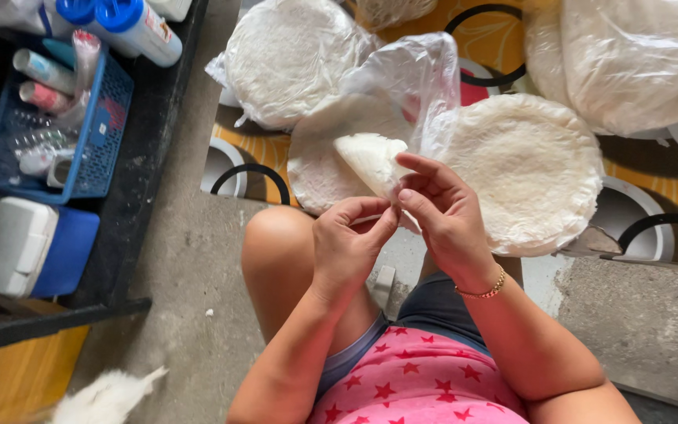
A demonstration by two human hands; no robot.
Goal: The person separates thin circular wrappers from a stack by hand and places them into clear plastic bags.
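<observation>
Just above my bare knee (276,235) | both left hand (347,239) and right hand (441,208) pinch thin white round wrapper (370,157) edge | I judge it light, floppy, tear-prone; hold rim.

Both forearms reached forward and converged in front of the body, above a bare knee. The left hand (348,239) was curled, its fingers (370,210) bent inward in a pinch. The right hand (442,210) met it fingertip to fingertip, its index finger extended above, its wrist bent slightly.
</observation>
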